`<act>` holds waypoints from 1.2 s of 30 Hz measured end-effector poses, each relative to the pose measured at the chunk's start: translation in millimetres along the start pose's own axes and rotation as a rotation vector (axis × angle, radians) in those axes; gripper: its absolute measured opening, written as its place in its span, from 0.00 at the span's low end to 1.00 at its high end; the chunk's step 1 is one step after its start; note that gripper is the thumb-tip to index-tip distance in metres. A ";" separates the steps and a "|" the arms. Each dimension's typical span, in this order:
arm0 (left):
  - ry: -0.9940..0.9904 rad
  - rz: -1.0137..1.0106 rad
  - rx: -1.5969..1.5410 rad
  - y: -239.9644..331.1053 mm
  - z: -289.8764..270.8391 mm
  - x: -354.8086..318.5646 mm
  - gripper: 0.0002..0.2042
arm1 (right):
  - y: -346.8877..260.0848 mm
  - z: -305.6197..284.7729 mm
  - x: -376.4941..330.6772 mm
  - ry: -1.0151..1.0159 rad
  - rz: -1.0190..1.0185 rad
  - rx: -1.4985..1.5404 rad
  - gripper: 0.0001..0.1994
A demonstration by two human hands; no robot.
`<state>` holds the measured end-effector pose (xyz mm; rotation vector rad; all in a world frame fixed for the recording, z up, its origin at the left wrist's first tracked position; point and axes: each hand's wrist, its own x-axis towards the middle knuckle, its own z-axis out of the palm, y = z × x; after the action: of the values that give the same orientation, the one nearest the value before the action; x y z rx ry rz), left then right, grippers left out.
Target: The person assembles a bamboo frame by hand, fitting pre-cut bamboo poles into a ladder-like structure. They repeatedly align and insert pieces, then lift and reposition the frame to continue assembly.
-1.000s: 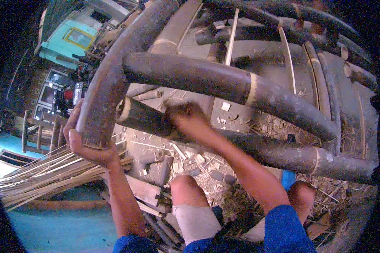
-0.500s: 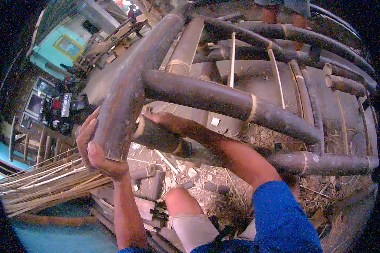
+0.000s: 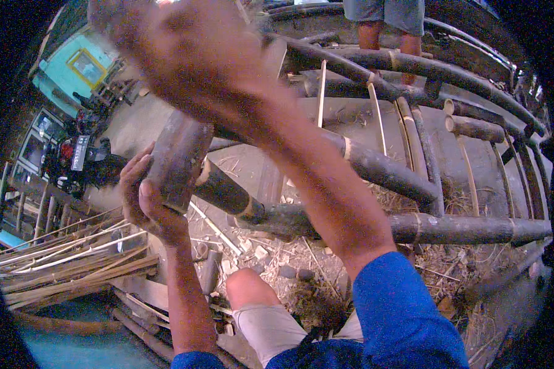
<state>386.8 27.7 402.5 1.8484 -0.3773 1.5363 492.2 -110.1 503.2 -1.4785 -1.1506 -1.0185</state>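
Note:
My left hand (image 3: 155, 215) wraps round the cut end of a thick dark bamboo pole (image 3: 181, 157), thumb on the near side. This pole belongs to a large bamboo frame with thin pale slats and crossing rails. My right hand (image 3: 188, 52) is raised above the pole at the upper left, smeared by motion, so its fingers and anything in them cannot be made out. Its forearm hides part of the frame. A lower bamboo pole (image 3: 228, 190) runs beside the gripped end, and a bamboo rail (image 3: 388, 175) slants away to the right.
Bundled bamboo strips (image 3: 74, 264) lie at the left. Wood scraps and shavings (image 3: 271, 255) litter the ground by my knee (image 3: 250, 286). Another person's legs (image 3: 381, 37) stand beyond the frame. A motorcycle (image 3: 80, 154) is parked at the far left.
My right hand has risen from beneath the crossing rail to above the pole. My left hand keeps its hold on the pole's end. The view has shifted slightly.

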 end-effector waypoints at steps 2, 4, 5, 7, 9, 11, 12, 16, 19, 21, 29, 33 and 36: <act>0.005 0.054 0.127 -1.0 -0.8 -1.4 0.23 | 1.5 30.9 -4.6 -0.465 0.202 0.091 0.39; 0.025 0.014 0.028 -1.4 -0.6 -2.6 0.22 | 10.9 52.8 -6.7 -0.579 0.299 0.148 0.47; 0.023 -0.009 0.027 0.5 -1.8 -5.8 0.22 | 13.4 58.8 -18.1 -0.630 0.329 0.115 0.47; 0.039 -0.072 -0.010 2.1 -0.6 -9.5 0.21 | 17.2 62.8 -22.6 -0.703 0.324 0.035 0.48; 0.045 -0.096 -0.042 2.1 0.2 -11.0 0.21 | 15.2 61.3 -4.8 -0.756 0.286 -0.026 0.48; 0.051 -0.149 -0.103 1.4 0.2 -11.8 0.20 | 1.2 66.1 33.2 -0.675 0.154 -0.032 0.47; 0.044 -0.158 -0.119 1.4 -1.0 -12.5 0.19 | -6.9 68.9 53.5 -0.705 0.123 -0.070 0.46; 0.084 -0.196 -0.119 3.6 -2.1 -16.4 0.18 | -31.3 61.6 74.5 -0.926 0.181 -0.062 0.42; 0.089 -0.151 0.019 12.7 -0.4 -24.2 0.17 | -17.1 61.5 12.0 -1.148 0.251 -0.211 0.44; 0.078 -0.181 0.015 18.6 0.3 -24.3 0.17 | 3.7 78.1 -5.5 -1.240 0.293 -0.237 0.45; 0.118 -0.278 0.024 27.2 2.7 -30.4 0.16 | 26.0 105.0 5.4 -1.102 0.219 -0.314 0.47; 0.127 -0.155 0.059 26.7 6.1 -36.4 0.17 | 11.3 93.4 -3.8 -1.227 0.282 -0.299 0.46; 0.142 -0.218 0.046 25.0 8.4 -39.3 0.16 | 12.3 101.3 17.3 -1.195 0.242 -0.377 0.44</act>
<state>367.5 -3.8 373.0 1.7390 -0.0718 1.5242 512.9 -8.8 499.0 -2.5926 -1.5299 -0.0781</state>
